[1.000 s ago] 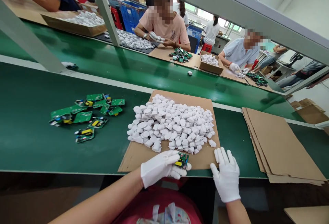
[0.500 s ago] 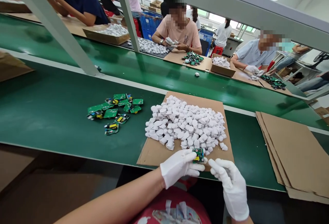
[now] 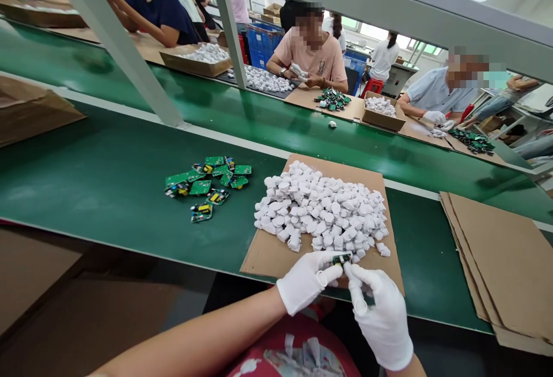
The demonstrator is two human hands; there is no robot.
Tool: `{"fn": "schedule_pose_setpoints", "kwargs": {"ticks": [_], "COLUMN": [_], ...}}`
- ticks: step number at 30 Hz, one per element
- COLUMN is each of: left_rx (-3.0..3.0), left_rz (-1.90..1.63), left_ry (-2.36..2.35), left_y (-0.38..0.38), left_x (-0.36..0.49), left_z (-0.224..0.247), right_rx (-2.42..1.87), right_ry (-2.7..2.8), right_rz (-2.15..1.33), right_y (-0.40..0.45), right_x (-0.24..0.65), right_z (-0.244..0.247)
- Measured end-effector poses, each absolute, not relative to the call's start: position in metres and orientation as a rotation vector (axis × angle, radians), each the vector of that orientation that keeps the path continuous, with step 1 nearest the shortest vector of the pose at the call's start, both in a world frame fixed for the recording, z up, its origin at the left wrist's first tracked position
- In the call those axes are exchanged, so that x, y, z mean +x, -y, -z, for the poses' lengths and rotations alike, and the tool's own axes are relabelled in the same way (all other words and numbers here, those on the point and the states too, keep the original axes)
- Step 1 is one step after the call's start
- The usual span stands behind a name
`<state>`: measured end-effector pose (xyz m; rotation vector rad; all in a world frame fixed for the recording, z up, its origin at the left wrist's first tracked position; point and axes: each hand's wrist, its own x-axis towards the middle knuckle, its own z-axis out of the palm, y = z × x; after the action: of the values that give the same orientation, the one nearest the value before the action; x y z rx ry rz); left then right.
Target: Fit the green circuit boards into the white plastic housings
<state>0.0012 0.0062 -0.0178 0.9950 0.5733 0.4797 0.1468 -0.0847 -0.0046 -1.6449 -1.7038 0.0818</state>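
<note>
Pinched between the fingertips of both white-gloved hands, a small green circuit board sits low in the frame, just right of centre, over the near edge of a cardboard sheet. The left hand comes in from the lower left with thumb and forefinger closed on the board's left end; the right hand rises from the lower right and closes its fingertips on the right end. The two hands touch at the board.

Just above them in the frame, a heap of white plastic housings lies on the same cardboard sheet, its nearest pieces just beside the board. Left of centre, a loose scatter of green circuit boards with yellow parts rests directly on the green bench surface, well apart from the hands. A stack of flat cardboard sheets lies at the right edge on the same surface.

A white strip divides this surface from a second green band across the middle of the frame, where one white piece lies alone. Grey frame posts slant up from the strip at upper left. Along the top of the frame, other people sit at the far side with cardboard trays of white parts and piles of boards, blue crates and windows behind them.
</note>
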Motion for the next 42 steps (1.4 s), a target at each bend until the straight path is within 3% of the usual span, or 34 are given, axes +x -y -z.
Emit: {"fn": "schedule_pose_setpoints", "kwargs": {"ticks": [11, 18, 26, 28, 34, 42], "left_rx": [1.105, 0.945, 0.969, 0.986, 0.941, 0.826], "left_rz": [-0.507, -0.394, -0.484, -0.48, -0.48, -0.425], "left_ry": [-0.569, -0.537, -0.543, -0.562, -0.66, -0.515], "left_y": [-0.007, -0.013, -0.008, -0.007, -0.007, -0.001], "left_x": [0.006, 0.005, 0.013, 0.014, 0.012, 0.012], "left_z": [0.007, 0.004, 0.007, 0.009, 0.001, 0.001], "right_rx": [-1.649, -1.721, -1.658, -1.654, -1.549, -1.669], "right_ry": [1.82, 1.71, 1.79, 1.766, 1.293, 1.312], "right_rz": [0.266, 0.019, 0.33, 0.242, -0.556, -0.748], "right_y": [0.076, 0.077, 0.073, 0.074, 0.075, 0.067], "right_x": [0.146, 0.15, 0.144, 0.143, 0.145, 0.139], "right_z": [0.014, 0.012, 0.013, 0.015, 0.018, 0.02]}}
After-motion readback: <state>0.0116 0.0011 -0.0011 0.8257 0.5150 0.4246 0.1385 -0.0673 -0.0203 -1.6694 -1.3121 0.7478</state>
